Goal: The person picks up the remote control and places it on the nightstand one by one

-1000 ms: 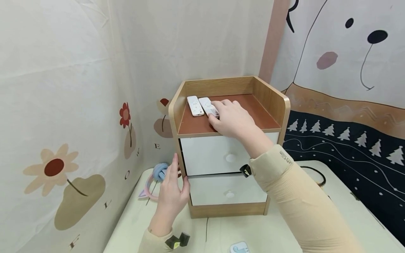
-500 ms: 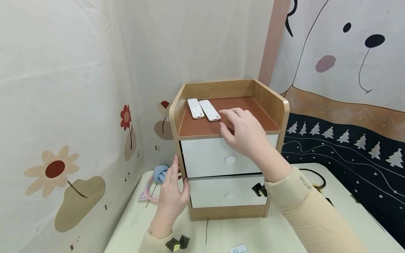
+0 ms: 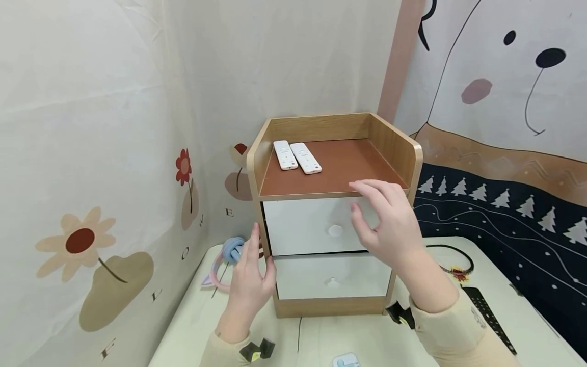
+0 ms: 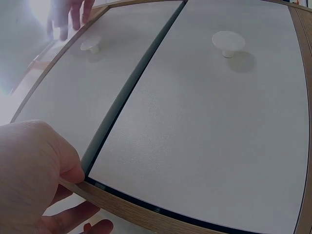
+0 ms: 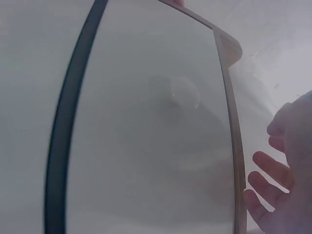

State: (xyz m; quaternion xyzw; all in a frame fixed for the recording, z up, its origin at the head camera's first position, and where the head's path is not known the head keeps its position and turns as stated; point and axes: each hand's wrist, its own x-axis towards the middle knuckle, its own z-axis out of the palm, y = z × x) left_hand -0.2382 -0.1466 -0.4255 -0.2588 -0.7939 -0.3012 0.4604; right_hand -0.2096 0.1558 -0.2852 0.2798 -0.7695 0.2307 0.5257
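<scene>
A small wooden cabinet [image 3: 331,308] has a brown top shelf and two white drawers. Two white remote controls, a left one [image 3: 285,155] and a right one [image 3: 305,158], lie side by side on the shelf. My left hand [image 3: 249,285] rests against the cabinet's left side with long, straight fingers; in the left wrist view its thumb [image 4: 70,165] touches the front edge near the gap between drawers. My right hand [image 3: 390,224] hovers before the upper drawer [image 3: 300,224], fingers loosely bent and holding nothing. The lower drawer [image 3: 302,280] stands below, each drawer having a round knob.
Left of the cabinet lie a blue knotted item [image 3: 233,250] and a pink ring-shaped band [image 3: 215,275]. To the right are a black hoop [image 3: 468,257] and a black perforated strip [image 3: 488,316]. A small white case [image 3: 346,360] sits at the front.
My right hand has left the right remote control and moved right and down, off the shelf. Both remotes stay on the shelf. The left hand has not moved.
</scene>
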